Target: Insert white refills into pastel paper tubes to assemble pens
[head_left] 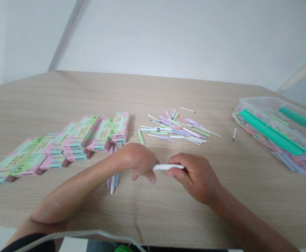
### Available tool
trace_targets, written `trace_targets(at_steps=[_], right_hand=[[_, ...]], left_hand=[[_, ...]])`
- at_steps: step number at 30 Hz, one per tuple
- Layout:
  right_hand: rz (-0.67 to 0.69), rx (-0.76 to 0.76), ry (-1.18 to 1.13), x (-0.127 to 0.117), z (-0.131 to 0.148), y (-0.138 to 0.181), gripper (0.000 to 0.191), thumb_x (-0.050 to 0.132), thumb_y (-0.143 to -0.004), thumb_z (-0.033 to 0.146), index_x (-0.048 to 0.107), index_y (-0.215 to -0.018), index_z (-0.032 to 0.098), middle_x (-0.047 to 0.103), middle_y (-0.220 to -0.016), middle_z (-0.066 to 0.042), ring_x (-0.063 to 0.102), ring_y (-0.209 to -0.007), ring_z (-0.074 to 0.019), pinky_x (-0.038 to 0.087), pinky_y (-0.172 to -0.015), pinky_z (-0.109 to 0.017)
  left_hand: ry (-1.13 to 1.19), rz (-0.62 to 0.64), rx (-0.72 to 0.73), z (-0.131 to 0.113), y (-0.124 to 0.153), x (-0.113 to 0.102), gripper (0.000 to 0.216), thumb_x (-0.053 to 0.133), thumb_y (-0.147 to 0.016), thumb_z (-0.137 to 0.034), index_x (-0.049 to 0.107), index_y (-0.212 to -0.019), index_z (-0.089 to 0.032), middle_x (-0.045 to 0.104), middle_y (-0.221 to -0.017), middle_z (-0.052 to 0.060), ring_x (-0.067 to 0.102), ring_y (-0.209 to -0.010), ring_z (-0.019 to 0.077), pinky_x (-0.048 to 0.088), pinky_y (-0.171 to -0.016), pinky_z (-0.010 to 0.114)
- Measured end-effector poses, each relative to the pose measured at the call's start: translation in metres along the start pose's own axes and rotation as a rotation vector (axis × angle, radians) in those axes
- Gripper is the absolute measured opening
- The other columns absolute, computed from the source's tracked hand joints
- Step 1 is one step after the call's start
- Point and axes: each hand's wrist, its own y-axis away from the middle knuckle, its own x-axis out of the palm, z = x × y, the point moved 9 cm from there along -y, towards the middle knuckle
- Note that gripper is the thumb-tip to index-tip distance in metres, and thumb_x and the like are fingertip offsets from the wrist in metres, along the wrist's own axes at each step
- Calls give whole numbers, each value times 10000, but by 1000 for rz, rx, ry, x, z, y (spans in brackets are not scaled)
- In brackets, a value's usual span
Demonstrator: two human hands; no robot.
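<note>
A white pen [161,167] lies level between my two hands, just above the table. My right hand [196,176] pinches its right part between thumb and fingers. At the pen's left end is my left hand [144,162], closed on it with the wrist sharply bent; most of its fingers are hidden behind the hand. Partly under my left forearm, a few assembled pens [112,185] in purple, white and blue lie side by side. Beyond my hands spreads a loose pile of thin white refills [153,129] and pastel pen barrels [200,132].
Pink and green boxes [81,134] marked 5 lie stacked and overlapping on the left. To the right stands a clear plastic bin [265,150] with pen parts and teal strips. One short refill [234,133] lies apart near it. A pale cable [90,232] crosses the front edge.
</note>
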Motion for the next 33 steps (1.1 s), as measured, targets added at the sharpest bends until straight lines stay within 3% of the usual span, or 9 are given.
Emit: trace_targets(at_steps=[2, 4, 7, 11, 14, 21, 28, 31, 33], right_hand=[[7, 3, -61, -2, -1, 3, 506, 586, -778, 523, 504, -1150, 190, 619, -729, 11, 526, -606, -129, 349, -576, -247], [13, 1, -88, -4, 0, 6, 710, 646, -726, 510, 358, -1291, 191, 621, -825, -1, 529, -642, -134, 378, -604, -256], [22, -14, -64, -5, 2, 10, 601, 647, -750, 343, 349, -1257, 215, 597, -943, -24, 533, -721, -138, 399, -661, -265], [49, -52, -16, -3, 5, 11, 217, 519, -823, 183, 456, -1029, 213, 579, -824, -4, 528, -705, -129, 382, -653, -258], [76, -65, 4, 2, 6, 10, 114, 465, -870, 181, 478, -978, 211, 590, -786, 1, 534, -690, -129, 365, -632, -254], [104, -1, 85, 10, 3, 8, 152, 428, -916, 306, 534, -925, 196, 608, -700, 2, 540, -621, -136, 323, -571, -253], [25, 35, 132, 5, 0, 5, 294, 422, -911, 408, 589, -806, 189, 596, -589, 8, 530, -535, -124, 317, -526, -244], [2, 30, 70, 2, 0, 5, 301, 503, -867, 429, 565, -1048, 195, 632, -642, 12, 567, -572, -129, 367, -553, -241], [4, 30, 5, 0, -1, 6, 519, 581, -811, 436, 435, -1242, 188, 654, -730, 3, 582, -612, -133, 408, -591, -247]], left_hand=[[13, 9, 2, 0, 2, 0, 330, 605, -810, -332, 630, -1105, -185, 631, -550, 8, 603, -624, 198, 326, -470, 239], [26, 24, 13, -1, 2, 0, 333, 599, -815, -322, 619, -1123, -194, 651, -572, 17, 610, -634, 199, 340, -486, 242], [31, 45, 16, -2, 2, 2, 346, 582, -827, -329, 612, -1135, -174, 687, -638, 51, 615, -640, 204, 351, -492, 249], [8, 41, 2, 0, -1, 3, 356, 590, -820, -332, 620, -1127, -155, 695, -654, 62, 610, -622, 208, 341, -469, 250], [-1, 24, -2, 2, -3, 3, 360, 599, -812, -342, 626, -1123, -164, 696, -650, 62, 603, -599, 203, 335, -457, 249], [-25, 31, -25, 3, -4, 5, 415, 597, -813, -373, 593, -1172, -165, 718, -736, 108, 615, -624, 207, 330, -456, 250], [-24, 30, -12, 1, -2, 4, 406, 596, -813, -369, 598, -1171, -176, 719, -736, 103, 622, -643, 221, 334, -460, 254], [13, 37, -11, 1, 1, 2, 394, 577, -822, -380, 599, -1165, -188, 719, -721, 87, 617, -612, 206, 342, -463, 243], [19, 37, -14, 2, 3, 1, 400, 571, -822, -390, 598, -1166, -188, 719, -715, 83, 619, -620, 207, 344, -470, 242]])
